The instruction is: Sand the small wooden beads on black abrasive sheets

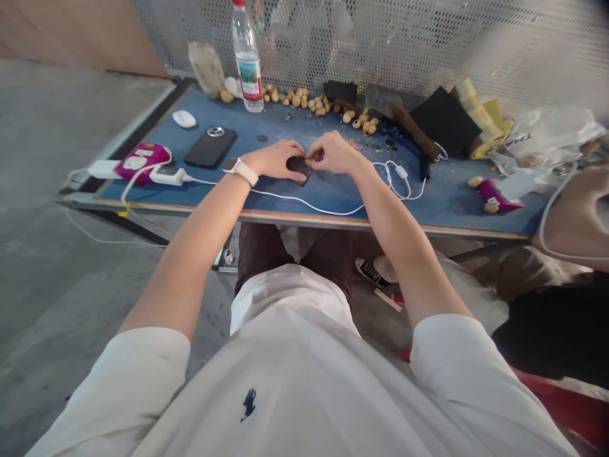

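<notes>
My left hand (pixel 275 160) and my right hand (pixel 333 152) meet over the blue work table (pixel 280 190), near its front edge. The left fingers press on a dark flat piece (pixel 299 169), perhaps a pad or block. My right fingertips pinch a small brown piece (pixel 316 154) against it, and the fingers partly hide both items. A white smartwatch (pixel 240 171) circles my left wrist. Several small round wooden beads (pixel 304 101) lie scattered just beyond my hands. A white cable (pixel 309 206) runs along the table under my forearms.
At the table's left lie a black phone (pixel 210 146), a white mouse (pixel 184 119) and a pink device (pixel 141 162). A water bottle (pixel 247 57) stands at the back, near a perforated metal screen (pixel 380 38). Black foam (pixel 445 120) and a plastic bag (pixel 547 136) lie right.
</notes>
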The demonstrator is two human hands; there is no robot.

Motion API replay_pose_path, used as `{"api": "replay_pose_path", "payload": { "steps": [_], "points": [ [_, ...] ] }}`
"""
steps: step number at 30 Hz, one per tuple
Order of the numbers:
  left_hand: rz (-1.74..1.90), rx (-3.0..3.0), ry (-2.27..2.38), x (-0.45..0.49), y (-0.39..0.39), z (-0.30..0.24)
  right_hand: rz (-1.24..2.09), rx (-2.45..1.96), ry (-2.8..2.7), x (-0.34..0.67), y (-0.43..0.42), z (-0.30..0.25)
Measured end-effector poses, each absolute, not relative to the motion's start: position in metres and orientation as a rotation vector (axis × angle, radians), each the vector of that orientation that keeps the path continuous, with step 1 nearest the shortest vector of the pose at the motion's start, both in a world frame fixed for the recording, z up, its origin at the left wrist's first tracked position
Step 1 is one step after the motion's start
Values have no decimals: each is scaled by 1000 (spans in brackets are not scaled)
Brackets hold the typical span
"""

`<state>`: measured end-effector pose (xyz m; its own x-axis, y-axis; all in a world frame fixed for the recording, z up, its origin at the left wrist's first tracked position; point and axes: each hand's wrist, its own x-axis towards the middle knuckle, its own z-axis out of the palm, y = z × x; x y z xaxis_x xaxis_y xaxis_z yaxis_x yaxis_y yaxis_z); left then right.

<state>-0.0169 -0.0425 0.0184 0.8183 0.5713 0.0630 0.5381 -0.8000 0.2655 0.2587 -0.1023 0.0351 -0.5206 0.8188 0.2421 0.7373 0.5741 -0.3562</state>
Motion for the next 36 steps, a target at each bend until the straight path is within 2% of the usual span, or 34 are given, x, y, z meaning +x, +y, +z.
{"api": "replay_pose_path", "payload": {
  "steps": [5, 11, 17, 23, 31, 36],
  "points": [
    [213, 2706, 889, -18, -51, 24, 347, -1204, -2474, 260, -105, 33],
    [277, 2692, 865, -19, -52, 23, 198, -1327, -2474, 271, -82, 30],
    [337, 2703, 783, -16, -44, 16, 261, -1251, -2580, 280, -91, 34],
    [326, 2689, 826, -17, -45, 17, 120, -1384, -2515, 262, -82, 35],
    [321, 2693, 840, -17, -46, 16, 202, -1323, -2549, 286, -95, 44],
    [326, 2685, 836, -19, -46, 18, 122, -1370, -2536, 263, -78, 35]
  ]
}}
